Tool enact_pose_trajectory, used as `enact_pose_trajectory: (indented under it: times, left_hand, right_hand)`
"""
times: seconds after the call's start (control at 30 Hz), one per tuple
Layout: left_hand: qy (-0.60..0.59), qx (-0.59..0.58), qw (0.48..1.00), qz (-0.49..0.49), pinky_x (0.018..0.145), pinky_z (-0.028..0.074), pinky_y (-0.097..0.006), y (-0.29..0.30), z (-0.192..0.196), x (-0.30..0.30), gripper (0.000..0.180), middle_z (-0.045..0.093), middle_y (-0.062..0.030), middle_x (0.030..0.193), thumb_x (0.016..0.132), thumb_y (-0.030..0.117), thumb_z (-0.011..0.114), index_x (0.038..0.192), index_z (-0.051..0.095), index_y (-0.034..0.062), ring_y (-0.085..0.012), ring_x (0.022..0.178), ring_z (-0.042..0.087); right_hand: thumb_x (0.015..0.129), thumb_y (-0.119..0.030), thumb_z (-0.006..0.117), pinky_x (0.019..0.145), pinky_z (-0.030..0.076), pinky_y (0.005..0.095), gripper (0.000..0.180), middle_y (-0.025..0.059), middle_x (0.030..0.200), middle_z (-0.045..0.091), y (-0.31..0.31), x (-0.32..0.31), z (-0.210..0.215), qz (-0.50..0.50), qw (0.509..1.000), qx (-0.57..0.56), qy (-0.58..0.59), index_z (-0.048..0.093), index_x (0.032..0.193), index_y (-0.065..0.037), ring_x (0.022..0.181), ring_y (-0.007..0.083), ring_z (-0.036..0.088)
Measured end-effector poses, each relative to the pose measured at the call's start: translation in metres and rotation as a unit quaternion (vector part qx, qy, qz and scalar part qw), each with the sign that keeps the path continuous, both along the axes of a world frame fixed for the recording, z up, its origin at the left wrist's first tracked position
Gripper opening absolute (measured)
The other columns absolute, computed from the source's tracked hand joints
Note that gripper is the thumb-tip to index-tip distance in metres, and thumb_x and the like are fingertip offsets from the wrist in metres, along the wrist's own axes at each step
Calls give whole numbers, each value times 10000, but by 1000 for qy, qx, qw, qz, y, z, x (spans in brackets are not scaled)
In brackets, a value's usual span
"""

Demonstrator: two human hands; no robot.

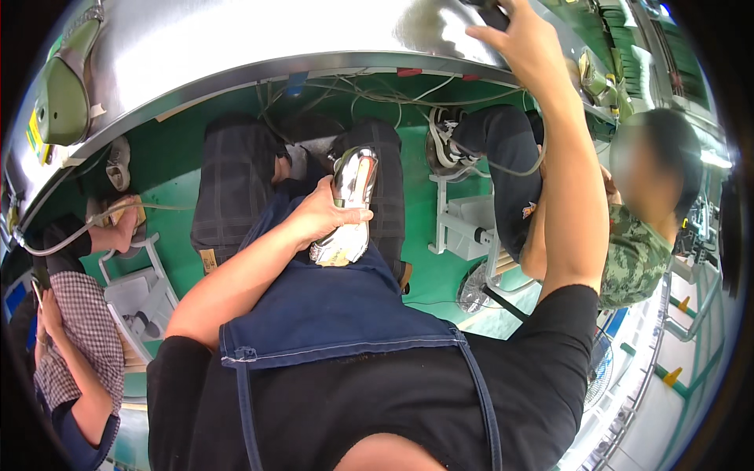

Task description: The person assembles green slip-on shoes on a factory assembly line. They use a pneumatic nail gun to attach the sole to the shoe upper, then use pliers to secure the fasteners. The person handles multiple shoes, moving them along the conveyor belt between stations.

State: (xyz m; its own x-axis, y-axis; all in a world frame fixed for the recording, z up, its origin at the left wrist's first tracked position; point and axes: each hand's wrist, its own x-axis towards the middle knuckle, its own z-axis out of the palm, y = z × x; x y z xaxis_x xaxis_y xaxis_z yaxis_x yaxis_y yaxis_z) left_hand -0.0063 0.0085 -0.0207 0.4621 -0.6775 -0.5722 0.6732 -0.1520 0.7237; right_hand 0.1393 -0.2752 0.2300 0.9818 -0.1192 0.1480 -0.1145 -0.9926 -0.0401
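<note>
In my left hand (322, 212) I hold a shiny silver shoe (353, 184) above my lap, thumb across it and fingers wrapped round its side. A yellowish patch shows at its lower end. My right arm is stretched far forward to the right end of the metal bench (314, 31). There my right hand (530, 43) has its thumb apart from its fingers, beside a dark object (491, 14) that the upper picture edge cuts off. The tips of those fingers are out of sight.
An olive-green shoe last (67, 98) sits at the bench's left end, with similar green pieces (601, 82) at the right. Cables (377, 93) hang under the bench. One person (640, 251) sits at my right, another (82, 353) at my left. A fan (601, 361) stands behind.
</note>
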Motion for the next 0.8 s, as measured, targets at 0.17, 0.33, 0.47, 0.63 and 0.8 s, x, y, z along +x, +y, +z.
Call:
enact_pose_trajectory:
  times: [0.17, 0.33, 0.47, 0.63, 0.8]
  left_hand:
    - [36, -15, 999, 30, 954, 566, -363, -15, 8, 12, 777, 698, -169, 1168, 775, 263, 963, 1320, 519, -69, -224, 1052, 706]
    - [74, -36, 997, 10, 867, 570, -356, -20, 13, 24, 504, 700, -97, 1040, 828, 156, 896, 1206, 608, -13, -190, 940, 698]
    - [89, -39, 995, -4, 866, 572, -354, -25, 19, 28, 507, 701, -101, 1039, 828, 149, 886, 1215, 599, -8, -195, 930, 701]
    - [74, -27, 997, 20, 929, 557, -352, -26, 30, 23, 661, 686, -119, 1127, 795, 138, 897, 1322, 528, -14, -203, 1002, 688]
    - [-113, -43, 989, 89, 1099, 468, -363, -17, 40, 18, 1043, 599, -156, 1340, 679, 120, 943, 1524, 356, -55, -243, 1266, 589]
  right_hand:
    - [911, -315, 758, 919, 538, 477, 357, 201, 1041, 671, -12, 71, -49, 137, 962, -187, -145, 647, 1056, -8, 1078, 408, 642]
    - [942, -276, 704, 916, 534, 457, 246, 170, 1018, 657, 23, 102, -79, 225, 958, -114, -132, 671, 983, -36, 1086, 380, 629]
    - [952, -254, 683, 926, 530, 462, 230, 179, 1043, 659, 38, 112, -104, 246, 957, -54, -144, 674, 1017, -34, 1086, 378, 634]
    - [925, -237, 723, 942, 520, 472, 310, 183, 1077, 669, 34, 82, -101, 230, 957, 42, -173, 653, 1134, -19, 1092, 388, 633]
    - [904, -200, 782, 835, 592, 386, 383, 184, 1077, 764, 46, -35, -71, 181, 936, 287, -95, 697, 1183, 48, 938, 259, 755]
